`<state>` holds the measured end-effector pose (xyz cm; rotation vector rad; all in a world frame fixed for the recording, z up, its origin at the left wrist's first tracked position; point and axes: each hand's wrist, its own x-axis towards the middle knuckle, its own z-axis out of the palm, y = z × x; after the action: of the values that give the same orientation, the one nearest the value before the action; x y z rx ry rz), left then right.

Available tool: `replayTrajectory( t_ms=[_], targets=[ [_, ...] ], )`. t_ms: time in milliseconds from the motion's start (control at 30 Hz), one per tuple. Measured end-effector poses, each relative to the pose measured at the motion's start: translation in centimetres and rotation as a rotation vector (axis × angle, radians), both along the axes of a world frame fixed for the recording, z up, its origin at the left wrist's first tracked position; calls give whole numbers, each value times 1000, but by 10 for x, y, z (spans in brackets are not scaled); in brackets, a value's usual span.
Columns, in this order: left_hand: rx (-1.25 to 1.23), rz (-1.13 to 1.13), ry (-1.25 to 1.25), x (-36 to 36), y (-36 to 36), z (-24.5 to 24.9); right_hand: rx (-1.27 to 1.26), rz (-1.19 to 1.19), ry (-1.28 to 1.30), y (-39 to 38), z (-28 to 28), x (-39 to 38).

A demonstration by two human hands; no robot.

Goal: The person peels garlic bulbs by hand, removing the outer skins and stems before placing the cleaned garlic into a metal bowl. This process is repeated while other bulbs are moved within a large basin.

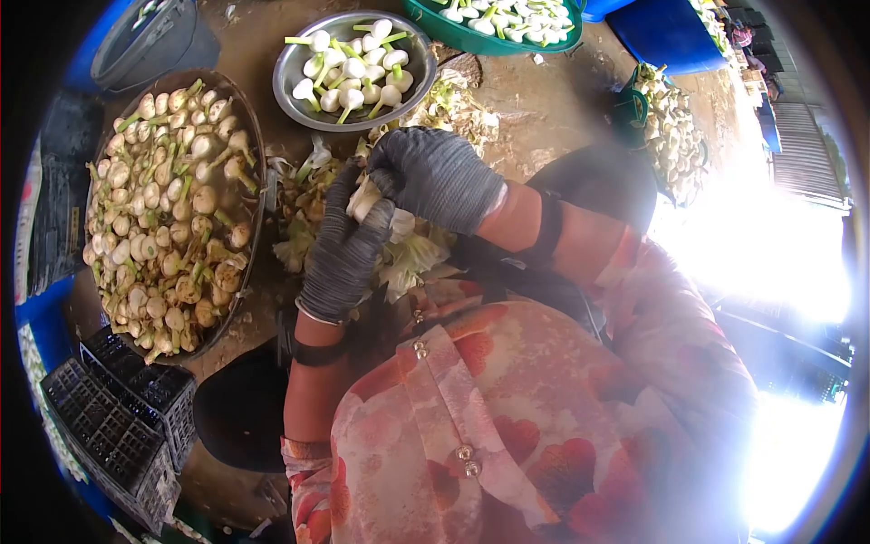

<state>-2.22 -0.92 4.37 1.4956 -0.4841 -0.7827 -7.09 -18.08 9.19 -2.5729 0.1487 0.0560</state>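
Note:
A whitish garlic bulb (pixel 364 201) is held between my two hands, partly hidden by the fingers. My left hand (pixel 346 249), in a dark grey glove, is closed round it from below. My right hand (pixel 437 177), gloved alike, has its fingers curled against the bulb's upper side. Beneath both hands lies a heap of peeled skins and leaves (pixel 412 258). Just beyond them, a steel bowl (pixel 285 86) contains peeled white garlic bulbs (pixel 352 68) with short green stems.
Left stands a wide round tub (pixel 260 172) of unpeeled garlic bulbs (pixel 163 218) in murky water. Black crates (pixel 118 408) are stacked lower left, a grey bucket (pixel 149 50) upper left. A green basin (pixel 507 43) holds white bulbs. Glare washes out the right side.

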Motion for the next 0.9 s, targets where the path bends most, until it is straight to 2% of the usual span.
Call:
replayTrajectory(
  t_ms=[67, 100, 167, 200, 233, 300, 400, 433, 500, 533, 567, 600, 667, 767, 900],
  targets=[
    [38, -10, -495, -5, 0, -6, 137, -137, 116, 2, -9, 3],
    [28, 5, -442, -8, -1, -2, 204, -206, 175, 0, -15, 4],
    [11, 40, -345, -11, 1, 11, -81, 236, 79, -39, -54, 12],
    [-4, 87, -384, -8, 2, 8, -223, 457, 27, -54, -70, 12],
    [-19, 137, -426, -3, 3, 2, 39, 288, 248, -59, -75, 7],
    [-22, 160, -380, 5, 11, -9, -276, 456, 480, -48, -39, 18],
    [109, 243, -373, 6, 9, 2, 807, -275, 172, -33, -23, 3],
    [98, 214, -431, 9, 9, -11, 689, -172, 68, -31, -18, 4],
    [75, 179, -448, 6, 5, -7, 449, 20, -136, -28, -10, 5],
    [63, 157, -454, 4, 4, -6, 352, 80, -143, -25, -10, 3],
    [106, 119, -670, 4, 4, -6, 254, 143, -150, -21, -11, 3],
    [89, 109, -596, 3, 3, -5, 154, 209, -159, -18, -11, 3],
    [61, 98, -443, -1, 1, 1, 231, 87, -80, -13, -12, 3],
    [63, 107, -376, 0, 3, -9, 374, -87, 83, -1, -9, 3],
    [26, 139, -459, -3, -1, 9, 524, -197, 104, 1, -22, 4]
  ],
)
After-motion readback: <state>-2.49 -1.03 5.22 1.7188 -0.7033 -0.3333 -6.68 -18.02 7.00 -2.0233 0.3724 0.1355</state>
